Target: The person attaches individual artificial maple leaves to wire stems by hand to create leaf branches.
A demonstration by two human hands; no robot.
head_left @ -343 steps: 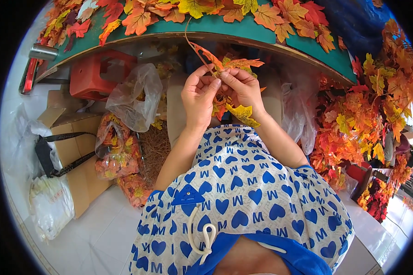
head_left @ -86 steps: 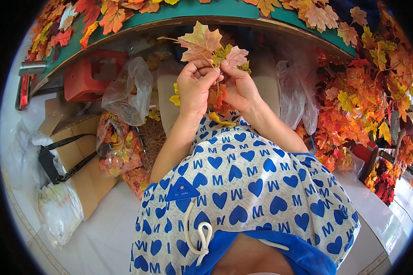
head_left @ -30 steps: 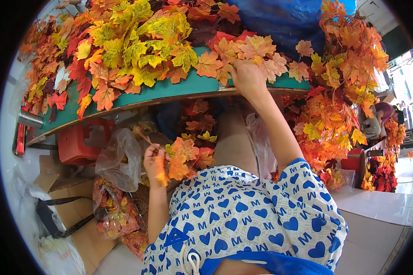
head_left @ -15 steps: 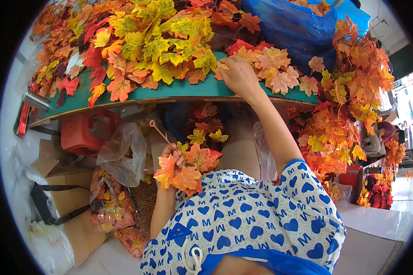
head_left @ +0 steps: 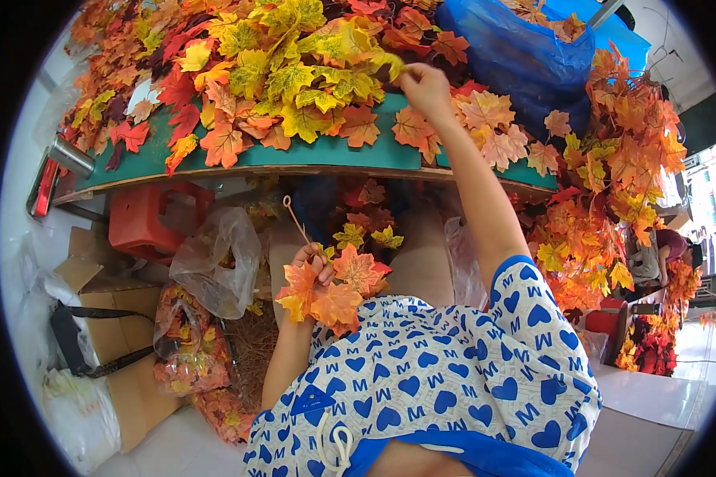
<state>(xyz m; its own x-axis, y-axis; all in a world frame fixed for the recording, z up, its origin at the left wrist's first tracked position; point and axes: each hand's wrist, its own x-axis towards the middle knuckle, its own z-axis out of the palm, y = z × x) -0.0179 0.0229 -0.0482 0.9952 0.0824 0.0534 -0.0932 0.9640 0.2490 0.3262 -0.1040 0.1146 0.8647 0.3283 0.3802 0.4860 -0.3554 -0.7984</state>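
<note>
Low in front of my body, my left hand [head_left: 313,265] is closed around a thin brown stem with a small loop at its top. Orange artificial maple leaves [head_left: 336,304] fan out from that stem below my fingers. My right hand [head_left: 426,89] reaches over the table, fingertips pinching a yellow artificial maple leaf [head_left: 387,62], which is smeared by motion. That leaf is at the right side of a heap of yellow-green maple leaves [head_left: 294,79]. Closer to the table edge, under my right hand, lie loose orange leaves [head_left: 411,127].
The green table [head_left: 294,155] has a curved wooden edge. A blue plastic bag [head_left: 525,63] stands at its back right, beside a hanging mass of orange leaves [head_left: 612,143]. Below are a red stool [head_left: 139,219], a cardboard box [head_left: 127,318] and bagged leaves [head_left: 187,350]. Another person [head_left: 668,250] is far right.
My right hand has moved up from the orange leaves near the table edge to the yellow heap, where it now pinches a yellow leaf. My left hand keeps its stem.
</note>
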